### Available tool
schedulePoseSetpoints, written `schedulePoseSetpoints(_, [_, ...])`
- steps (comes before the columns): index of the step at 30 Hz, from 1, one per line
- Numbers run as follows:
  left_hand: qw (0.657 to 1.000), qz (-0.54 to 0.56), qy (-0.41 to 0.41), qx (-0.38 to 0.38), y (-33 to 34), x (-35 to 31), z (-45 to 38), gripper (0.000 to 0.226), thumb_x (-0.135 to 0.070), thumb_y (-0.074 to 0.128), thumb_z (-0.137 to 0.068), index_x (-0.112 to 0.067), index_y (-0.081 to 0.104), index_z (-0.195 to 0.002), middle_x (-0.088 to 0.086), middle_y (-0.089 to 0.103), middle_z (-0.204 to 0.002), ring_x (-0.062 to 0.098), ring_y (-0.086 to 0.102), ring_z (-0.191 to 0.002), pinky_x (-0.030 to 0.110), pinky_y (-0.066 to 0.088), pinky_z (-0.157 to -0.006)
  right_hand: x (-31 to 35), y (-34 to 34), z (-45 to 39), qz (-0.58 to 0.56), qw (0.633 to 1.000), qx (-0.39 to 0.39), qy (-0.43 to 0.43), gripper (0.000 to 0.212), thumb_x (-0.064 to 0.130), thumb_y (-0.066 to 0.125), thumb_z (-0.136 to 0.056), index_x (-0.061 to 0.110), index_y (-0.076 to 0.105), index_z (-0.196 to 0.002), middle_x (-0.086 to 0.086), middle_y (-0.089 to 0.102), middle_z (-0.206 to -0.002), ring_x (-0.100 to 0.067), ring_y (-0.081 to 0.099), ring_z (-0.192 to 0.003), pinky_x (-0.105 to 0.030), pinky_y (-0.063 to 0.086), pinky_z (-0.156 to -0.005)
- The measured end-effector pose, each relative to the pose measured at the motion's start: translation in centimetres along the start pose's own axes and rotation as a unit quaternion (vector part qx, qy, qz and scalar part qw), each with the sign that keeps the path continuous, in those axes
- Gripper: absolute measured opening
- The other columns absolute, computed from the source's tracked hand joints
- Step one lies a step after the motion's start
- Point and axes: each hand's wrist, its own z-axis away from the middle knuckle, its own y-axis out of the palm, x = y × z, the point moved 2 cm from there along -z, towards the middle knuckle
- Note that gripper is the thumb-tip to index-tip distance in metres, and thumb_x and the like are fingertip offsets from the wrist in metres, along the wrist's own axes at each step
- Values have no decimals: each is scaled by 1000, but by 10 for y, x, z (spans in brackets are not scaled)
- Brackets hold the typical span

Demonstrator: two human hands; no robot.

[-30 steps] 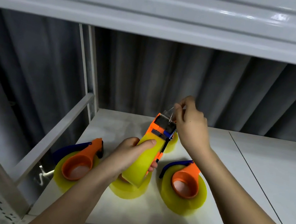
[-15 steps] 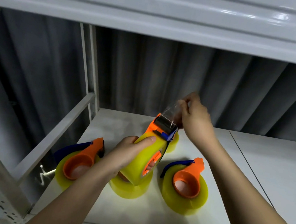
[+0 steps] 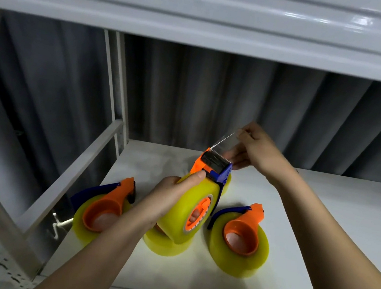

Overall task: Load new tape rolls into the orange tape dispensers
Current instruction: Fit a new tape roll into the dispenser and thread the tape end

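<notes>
Right hand (image 3: 260,151): pinches clear tape tail (image 3: 227,141), at 1 o'clock.
Left hand (image 3: 167,202): grips yellow roll (image 3: 184,212) in dispenser (image 3: 214,165).
Handling: tail thin, sticky; hold edges.

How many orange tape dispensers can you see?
3. One lies on the shelf at the left, one is held up in the middle, one lies at the right. More may be hidden.

three loaded orange dispensers (image 3: 207,171) (image 3: 110,203) (image 3: 243,233), two bare yellow tape rolls (image 3: 161,245) (image 3: 226,185), two hands (image 3: 165,201) (image 3: 260,148).
</notes>
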Motion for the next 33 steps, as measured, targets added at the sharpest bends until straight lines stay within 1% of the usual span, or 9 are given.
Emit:
schedulePoseSetpoints(2, [1000,-5,6,-2,0,0,0,52,-63,63,-75,-21,69,-105,7,74,-98,28,70,-94,47,52,-94,1,-1,1,-1,1000,2,-5,16,22,36,-103,19,39,-87,-5,68,-55,-24,62,-51,-34,54,-55])
schedulePoseSetpoints(4, [1000,-17,4,10,-3,4,-4,40,-55,58,-82,-23,66,-106,4,74,-95,23,70,-90,40,55,-89,1,-2,1,-7,1000,5,-5,16,22,36,-103,17,39,-87,-6,69,-56,-25,63,-53,-34,55,-55])
schedulePoseSetpoints(7, [999,-6,10,43,-4,7,-4,17,-36,53,-92,-23,63,-89,-4,73,-66,8,69,-58,19,56,-55,2,-5,2,-10,1000,6,-1,17,20,36,-103,16,39,-87,-7,68,-56,-24,63,-52,-30,55,-51])
schedulePoseSetpoints(10, [999,8,7,53,-5,4,0,16,-31,51,-95,-24,60,-83,-7,70,-58,5,67,-50,17,52,-46,3,-5,3,-7,1000,11,3,15,20,35,-103,13,38,-90,-8,68,-59,-25,64,-53,-30,55,-50])
schedulePoseSetpoints(16, [1000,-17,-3,14,-5,-4,1,18,-39,55,-90,-25,66,-88,2,73,-83,20,69,-80,32,55,-79,6,0,6,82,993,-51,-70,16,28,36,-102,13,39,-101,-15,67,-73,-38,66,-67,-48,58,-65])
schedulePoseSetpoints(19, [1000,-28,2,-14,-3,-6,-1,23,-38,57,-90,-19,69,-84,11,74,-88,29,70,-85,37,56,-82,6,1,5,152,976,-115,-102,19,35,37,-101,16,42,-103,-12,64,-82,-33,66,-74,-52,55,-73])
schedulePoseSetpoints(22, [999,-31,1,-17,-3,-7,0,27,-38,56,-91,-15,70,-86,23,71,-97,38,68,-93,34,58,-75,3,1,5,102,988,-94,-74,20,31,37,-101,12,42,-103,-14,66,-78,-33,67,-70,-52,56,-72])
schedulePoseSetpoints(27, [999,-39,-13,-2,-4,-7,2,36,-49,57,-87,-17,71,-96,16,73,-98,32,70,-92,39,56,-86,4,2,7,24,998,-41,-36,26,24,35,-103,0,39,-113,-22,69,-74,-41,66,-66,-47,57,-63])
schedulePoseSetpoints(33, [998,-65,-12,13,-5,-5,-2,41,-52,59,-84,-16,72,-99,11,75,-93,27,71,-88,40,56,-88,4,2,7,14,998,-44,-36,19,23,35,-103,5,39,-106,-19,69,-72,-38,65,-63,-43,55,-60])
